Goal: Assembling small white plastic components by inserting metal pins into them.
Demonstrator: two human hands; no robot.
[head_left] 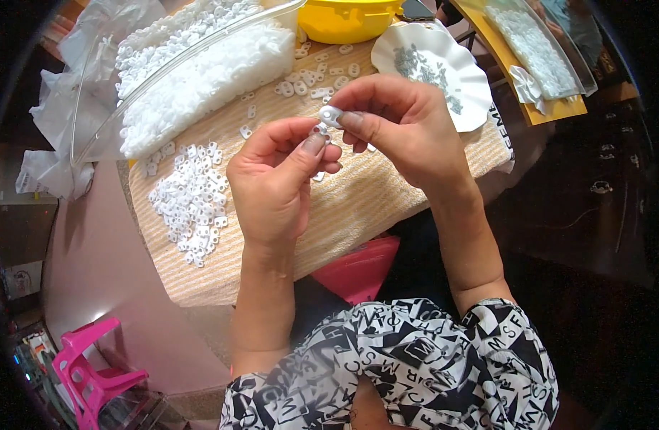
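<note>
Above the cloth-covered table, my two hands meet with their fingertips close together. My right hand (pixel 412 132) is closed in a pinch on a small white plastic piece (pixel 330 115) with a rounded end. Thumb and fingers of my left hand (pixel 276 168) pinch a tiny part just below it, with a bit of grey showing; its kind is too small to tell. Whether the two parts touch, I cannot tell. Left of my left hand lies a pile of small white plastic pieces (pixel 190 201) with holes. More loose oval white pieces (pixel 301 87) lie beyond my hands.
A clear tub (pixel 96 136) full of white pieces stands at far left. Behind my right hand is a white scalloped plate (pixel 473 86) with small grey parts. A yellow bowl (pixel 344 25) is at the back. A pink stool (pixel 93 380) stands at lower left.
</note>
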